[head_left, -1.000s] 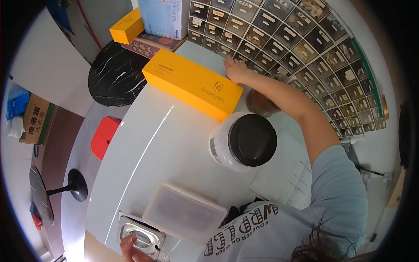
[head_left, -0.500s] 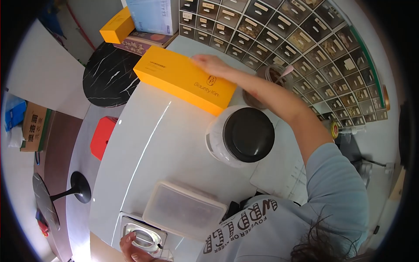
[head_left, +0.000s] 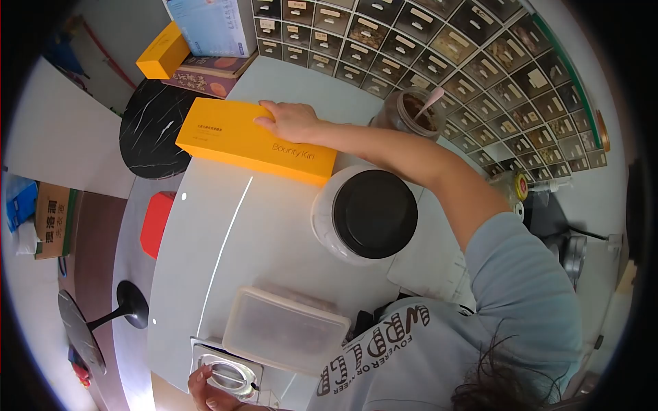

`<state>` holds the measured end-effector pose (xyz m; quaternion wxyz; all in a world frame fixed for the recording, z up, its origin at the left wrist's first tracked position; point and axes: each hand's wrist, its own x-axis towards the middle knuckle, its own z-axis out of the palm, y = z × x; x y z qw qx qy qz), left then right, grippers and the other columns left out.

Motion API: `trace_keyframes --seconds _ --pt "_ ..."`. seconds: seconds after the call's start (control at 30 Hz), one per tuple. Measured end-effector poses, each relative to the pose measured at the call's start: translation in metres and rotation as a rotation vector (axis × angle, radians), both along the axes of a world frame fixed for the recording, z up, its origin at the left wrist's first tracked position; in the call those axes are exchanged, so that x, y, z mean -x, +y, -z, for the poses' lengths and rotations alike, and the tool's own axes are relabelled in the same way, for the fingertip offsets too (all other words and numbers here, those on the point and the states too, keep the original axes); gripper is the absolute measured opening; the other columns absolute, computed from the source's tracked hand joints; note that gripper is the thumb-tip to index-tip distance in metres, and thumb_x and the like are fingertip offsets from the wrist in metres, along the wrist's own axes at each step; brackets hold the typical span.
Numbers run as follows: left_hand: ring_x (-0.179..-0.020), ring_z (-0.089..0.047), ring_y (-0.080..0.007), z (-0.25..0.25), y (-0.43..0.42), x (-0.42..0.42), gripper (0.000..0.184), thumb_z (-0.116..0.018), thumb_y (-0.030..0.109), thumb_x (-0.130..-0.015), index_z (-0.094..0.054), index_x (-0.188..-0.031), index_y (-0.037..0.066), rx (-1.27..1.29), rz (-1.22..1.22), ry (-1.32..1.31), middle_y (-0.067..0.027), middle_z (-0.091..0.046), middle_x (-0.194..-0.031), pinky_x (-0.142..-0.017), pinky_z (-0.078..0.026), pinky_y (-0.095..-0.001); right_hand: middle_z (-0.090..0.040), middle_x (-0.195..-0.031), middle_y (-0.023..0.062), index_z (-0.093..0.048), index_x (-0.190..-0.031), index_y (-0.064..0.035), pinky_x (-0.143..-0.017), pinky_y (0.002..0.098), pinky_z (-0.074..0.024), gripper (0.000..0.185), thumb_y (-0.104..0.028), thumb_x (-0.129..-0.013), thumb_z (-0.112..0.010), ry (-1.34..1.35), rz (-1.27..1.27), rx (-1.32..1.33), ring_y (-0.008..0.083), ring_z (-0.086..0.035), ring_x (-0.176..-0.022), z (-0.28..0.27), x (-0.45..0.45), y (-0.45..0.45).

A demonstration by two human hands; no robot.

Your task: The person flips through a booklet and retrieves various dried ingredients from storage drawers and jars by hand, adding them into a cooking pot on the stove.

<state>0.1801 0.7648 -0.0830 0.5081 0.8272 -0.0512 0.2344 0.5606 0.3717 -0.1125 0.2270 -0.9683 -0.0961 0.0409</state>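
Observation:
A long yellow box (head_left: 233, 140) marked "Bounty Kin" lies across the far part of the white counter (head_left: 260, 219). My right hand (head_left: 291, 122) grips its back upper edge, and some of the fingers are hidden by the hand itself. At the lower left, my left hand (head_left: 205, 392) is beside a metal container with a round lid (head_left: 229, 373). Its fingers are loosely bent and apart, with nothing visible in them. A large clear jar with a black lid (head_left: 375, 214) stands close to the box's right end.
A translucent plastic tub (head_left: 284, 330) lies near my body. Behind my right arm stands an open jar with a spoon (head_left: 418, 113), before a wall of small labelled drawers (head_left: 445, 41). Left of the counter are a black round table (head_left: 154, 130) and a red object (head_left: 157, 225).
The yellow box has shifted left and slightly nearer, turning a little, with my right hand on it. The view has moved slightly too. My left hand stays by the metal container.

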Motion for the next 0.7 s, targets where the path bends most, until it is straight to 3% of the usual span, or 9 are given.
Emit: trace_keyframes --seconds 0.17,0.23,0.3,0.37,0.43,0.57,0.63,0.7 --pt "-0.084 -0.055 -0.0232 0.002 -0.001 0.001 0.049 -0.037 0.042 -0.093 -0.055 -0.106 -0.002 0.005 -0.007 -0.012 -0.0148 -0.058 -0.089 -0.082 -0.044 -0.0359 -0.062 -0.107 0.0128 -0.042 -0.131 -0.0157 -0.087 0.0411 -0.0437 0.053 -0.051 -0.091 -0.034 0.087 -0.066 -0.070 0.0309 -0.057 -0.103 -0.004 -0.010 -0.025" --pt "-0.083 -0.055 -0.0232 0.003 -0.002 0.004 0.050 -0.037 0.043 -0.093 -0.055 -0.106 -0.002 0.012 -0.022 -0.021 -0.0149 -0.058 -0.089 -0.082 -0.044 -0.0359 -0.061 -0.111 0.0125 -0.048 -0.127 -0.0204 -0.089 0.0511 -0.0400 0.045 -0.046 -0.092 -0.035 0.328 -0.158 0.349 0.0328 -0.056 -0.105 -0.030 -0.011 -0.053" --pt "-0.083 -0.055 -0.0233 0.006 -0.003 0.009 0.052 -0.036 0.045 -0.093 -0.055 -0.106 -0.002 0.020 -0.044 -0.032 -0.0149 -0.058 -0.088 -0.082 -0.044 -0.0359 -0.064 -0.104 0.0152 -0.060 -0.116 -0.0110 -0.088 0.0640 -0.0337 0.043 -0.040 -0.088 -0.045 0.228 -0.341 0.911 0.0325 -0.058 -0.103 -0.062 0.010 -0.082" --pt "-0.083 -0.055 -0.0234 0.006 -0.002 0.014 0.053 -0.036 0.046 -0.093 -0.055 -0.106 -0.002 0.021 -0.058 -0.035 -0.0149 -0.058 -0.088 -0.082 -0.044 -0.0359 -0.064 -0.105 0.0145 -0.067 -0.104 -0.0099 -0.087 0.0728 -0.0268 0.036 -0.033 -0.083 -0.049 0.299 -0.330 1.132 0.0331 -0.058 -0.103 -0.062 0.021 -0.116" --pt "-0.083 -0.055 -0.0234 0.004 -0.001 0.018 0.055 -0.035 0.047 -0.093 -0.055 -0.106 -0.002 0.022 -0.061 -0.040 -0.0150 -0.058 -0.088 -0.082 -0.044 -0.0359 -0.064 -0.106 0.0146 -0.066 -0.105 -0.0075 -0.091 0.0707 -0.0273 0.037 -0.029 -0.079 -0.053 0.383 -0.101 1.158 0.0353 -0.058 -0.102 -0.053 0.031 -0.134" --pt "-0.083 -0.055 -0.0237 0.001 -0.007 0.019 0.055 -0.035 0.047 -0.093 -0.055 -0.106 -0.003 0.036 -0.058 -0.056 -0.0151 -0.058 -0.088 -0.081 -0.044 -0.0360 -0.063 -0.108 0.0167 -0.066 -0.105 -0.0055 -0.089 0.0690 -0.0308 0.038 -0.027 -0.076 -0.054 0.438 -0.057 1.209 0.0359 -0.058 -0.103 -0.047 0.051 -0.146" --pt "-0.083 -0.055 -0.0238 -0.002 -0.011 0.022 0.055 -0.035 0.047 -0.093 -0.055 -0.106 -0.003 0.046 -0.064 -0.060 -0.0153 -0.058 -0.088 -0.081 -0.044 -0.0361 -0.061 -0.111 0.0188 -0.063 -0.112 -0.0068 -0.087 0.0650 -0.0372 0.040 -0.024 -0.076 -0.057 0.504 -0.050 1.182 0.0402 -0.056 -0.103 -0.056 0.061 -0.147" --pt "-0.083 -0.055 -0.0240 -0.005 -0.013 0.026 0.055 -0.035 0.046 -0.093 -0.055 -0.106 -0.003 0.053 -0.069 -0.060 -0.0155 -0.058 -0.089 -0.081 -0.045 -0.0362 -0.060 -0.112 0.0186 -0.062 -0.113 -0.0066 -0.088 0.0651 -0.0362 0.040 -0.023 -0.077 -0.056 0.527 -0.027 1.178 0.0389 -0.056 -0.105 -0.056 0.068 -0.156"
